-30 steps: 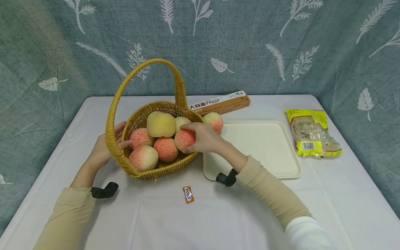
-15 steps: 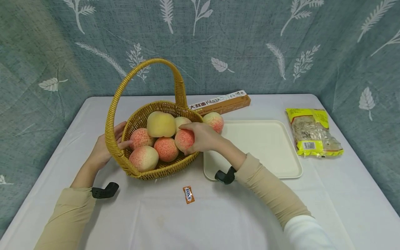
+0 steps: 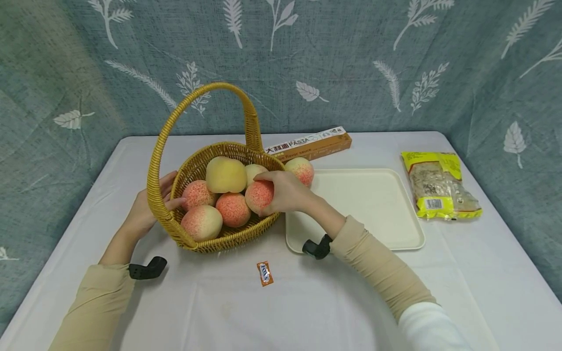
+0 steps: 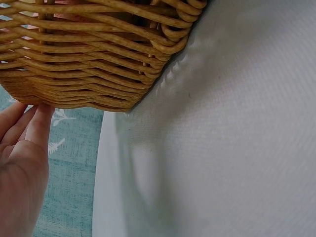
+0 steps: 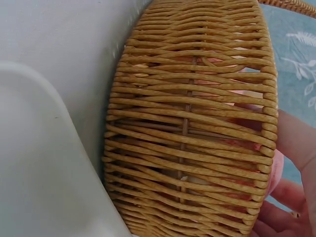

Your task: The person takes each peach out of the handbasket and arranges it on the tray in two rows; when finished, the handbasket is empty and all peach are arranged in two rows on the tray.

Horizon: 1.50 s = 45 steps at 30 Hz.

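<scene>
A woven basket (image 3: 193, 170) with a tall arched handle (image 3: 160, 139) stands left of centre, holding several peaches. My left hand (image 3: 144, 209) holds its left side, thumb over the rim; in the left wrist view that hand's fingers (image 4: 42, 126) lie along the outer wicker wall. At the right rim, my right hand (image 3: 290, 194) grips a red-speckled peach (image 3: 259, 196) from above, thumb toward the front. The right wrist view shows this peach (image 5: 277, 173) at the rim, mostly behind the wicker. Beside it lie another red peach (image 3: 233, 209) and a large yellow fruit (image 3: 226, 174).
A cream tray (image 3: 364, 209) lies right of the basket. One peach (image 3: 300, 170) sits by the tray's back left corner, in front of a pasta box (image 3: 325, 145). A yellow-and-clear food bag (image 3: 439, 185) is farther right. A small orange packet (image 3: 265, 273) lies in front.
Over the last second my right hand has drawn very slightly back over the peach. The basket, the fruit and my left hand stay where they were.
</scene>
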### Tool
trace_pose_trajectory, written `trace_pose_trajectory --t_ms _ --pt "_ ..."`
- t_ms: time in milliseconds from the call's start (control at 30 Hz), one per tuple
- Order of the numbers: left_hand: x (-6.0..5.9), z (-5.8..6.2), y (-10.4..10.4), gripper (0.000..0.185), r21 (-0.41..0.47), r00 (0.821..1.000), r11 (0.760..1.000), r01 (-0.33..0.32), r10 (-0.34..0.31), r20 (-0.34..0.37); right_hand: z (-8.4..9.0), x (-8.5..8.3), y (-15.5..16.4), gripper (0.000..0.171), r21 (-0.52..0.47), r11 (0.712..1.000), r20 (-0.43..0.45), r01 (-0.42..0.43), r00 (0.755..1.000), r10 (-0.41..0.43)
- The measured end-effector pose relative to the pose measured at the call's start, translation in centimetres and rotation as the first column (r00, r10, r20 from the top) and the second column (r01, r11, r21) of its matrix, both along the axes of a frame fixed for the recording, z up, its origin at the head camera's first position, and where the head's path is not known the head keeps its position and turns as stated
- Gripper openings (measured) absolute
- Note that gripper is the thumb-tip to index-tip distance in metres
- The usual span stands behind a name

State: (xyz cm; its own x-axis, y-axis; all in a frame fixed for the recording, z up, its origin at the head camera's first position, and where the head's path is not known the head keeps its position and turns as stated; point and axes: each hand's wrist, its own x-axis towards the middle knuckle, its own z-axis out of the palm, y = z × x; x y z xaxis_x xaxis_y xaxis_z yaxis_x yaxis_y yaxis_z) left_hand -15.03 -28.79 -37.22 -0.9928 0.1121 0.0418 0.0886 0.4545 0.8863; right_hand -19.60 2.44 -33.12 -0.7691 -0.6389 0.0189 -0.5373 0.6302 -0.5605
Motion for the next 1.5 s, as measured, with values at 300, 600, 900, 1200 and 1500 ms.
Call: trace_pose_trajectory --t_ms 300,600,900,1200,1500 --pt "-0.1 0.0 0.0 0.072 0.014 1.0 1.0 0.003 -0.003 0.007 -0.2 -0.2 0.5 0.072 -0.134 0.989 0.052 0.07 0.997 -0.063" --pt "0.0 0.1 0.1 0.072 0.015 1.0 1.0 0.002 -0.003 0.009 0.4 -0.5 1.7 0.065 -0.461 0.87 0.216 0.173 0.973 -0.079" --pt "-0.2 0.1 0.0 0.073 0.007 1.0 1.0 -0.005 0.004 0.022 1.1 -0.4 3.5 0.065 -0.624 0.75 0.237 0.218 0.968 -0.084" --pt "-1.5 -2.5 -1.6 0.07 0.013 0.999 1.0 0.009 -0.009 -0.046 1.5 -0.2 5.6 0.064 -0.654 0.704 0.257 0.276 0.957 -0.137" --pt "-2.3 -4.2 -2.4 0.068 0.003 0.997 1.0 -0.014 0.014 -0.081 1.3 -0.5 7.5 0.064 -0.67 0.667 0.265 0.327 0.944 -0.196"
